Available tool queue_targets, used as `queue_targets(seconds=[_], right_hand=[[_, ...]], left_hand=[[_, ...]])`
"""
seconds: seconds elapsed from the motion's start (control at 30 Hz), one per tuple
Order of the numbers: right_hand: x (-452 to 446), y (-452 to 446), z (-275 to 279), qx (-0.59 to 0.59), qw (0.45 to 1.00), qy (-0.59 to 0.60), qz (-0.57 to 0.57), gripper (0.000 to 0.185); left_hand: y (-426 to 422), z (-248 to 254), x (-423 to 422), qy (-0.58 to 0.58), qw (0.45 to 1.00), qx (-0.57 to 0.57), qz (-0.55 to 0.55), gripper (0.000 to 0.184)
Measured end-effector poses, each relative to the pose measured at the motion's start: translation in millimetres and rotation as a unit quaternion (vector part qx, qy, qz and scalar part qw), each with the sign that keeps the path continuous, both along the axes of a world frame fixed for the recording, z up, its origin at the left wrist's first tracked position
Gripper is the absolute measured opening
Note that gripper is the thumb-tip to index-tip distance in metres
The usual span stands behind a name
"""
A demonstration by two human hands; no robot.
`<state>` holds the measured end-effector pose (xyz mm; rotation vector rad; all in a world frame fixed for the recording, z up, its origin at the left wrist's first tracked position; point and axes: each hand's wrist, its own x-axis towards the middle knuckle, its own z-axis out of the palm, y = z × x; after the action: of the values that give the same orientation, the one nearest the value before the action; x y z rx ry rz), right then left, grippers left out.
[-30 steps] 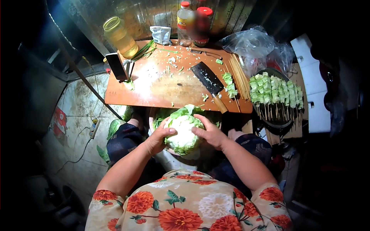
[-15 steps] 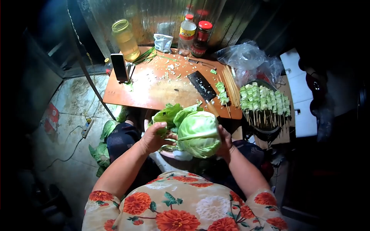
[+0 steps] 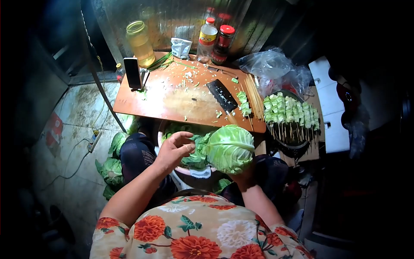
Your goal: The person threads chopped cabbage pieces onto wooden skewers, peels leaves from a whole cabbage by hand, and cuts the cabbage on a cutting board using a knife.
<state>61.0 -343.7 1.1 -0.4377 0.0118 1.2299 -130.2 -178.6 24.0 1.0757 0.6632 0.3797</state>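
In the right hand point(image 3: 245, 177) rests a cabbage point(image 3: 230, 149); bottle label point(image 3: 207, 38) illegible.

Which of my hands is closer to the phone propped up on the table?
Left. Your left hand is raised just this side of the table, nearer the phone; your right hand is farther right, under the cabbage.

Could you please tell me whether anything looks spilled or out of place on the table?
Yes, pale green scraps lie strewn across the table, some on the cleaver, which looks untidy; nothing there looks tipped over.
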Motion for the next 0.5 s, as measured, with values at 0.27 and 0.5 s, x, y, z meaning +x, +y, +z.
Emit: queue_targets(seconds=[0.27,0.5], right_hand=[[0,-3,-26,-0.119,0.931,-0.344,-0.004,0.070],[-26,0,-19,-0.149,0.856,-0.494,0.033,0.084]], left_hand=[[-31,24,6,0.134,0.981,0.130,-0.055,0.069],[-36,-5,-5,0.221,0.962,0.143,-0.067,0.071]])
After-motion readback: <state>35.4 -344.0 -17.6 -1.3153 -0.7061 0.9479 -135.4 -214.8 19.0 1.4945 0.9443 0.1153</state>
